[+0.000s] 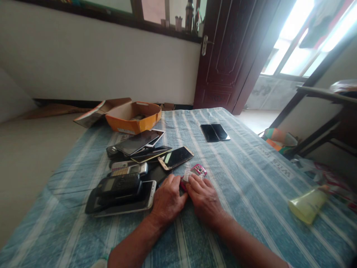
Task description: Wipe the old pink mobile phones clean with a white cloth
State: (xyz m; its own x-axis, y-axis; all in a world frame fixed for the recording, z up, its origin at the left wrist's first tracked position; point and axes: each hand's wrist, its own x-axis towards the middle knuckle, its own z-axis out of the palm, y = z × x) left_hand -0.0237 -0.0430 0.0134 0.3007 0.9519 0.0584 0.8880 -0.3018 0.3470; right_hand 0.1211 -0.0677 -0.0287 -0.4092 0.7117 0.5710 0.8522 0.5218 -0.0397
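A small pink mobile phone [200, 169] lies at a slant over the striped cloth, its upper end showing beyond my fingers. My left hand [167, 199] is curled with thumb and fingertips at the phone's lower left edge, gripping it. My right hand [205, 199] presses a crumpled white tissue [188, 175] onto the phone's face, covering its lower part. Just left of my hands lies a gold-framed smartphone [178, 157]. Nearer to me, a large white-edged phone [147, 197] carries a black device [119, 184] on top.
A heap of phones and a dark tablet [136, 142] spreads over the left side. Behind it stands an open orange cardboard box [134, 124]. Two dark phones [215, 133] lie side by side farther back. A yellowish translucent cup [306, 204] lies at the right.
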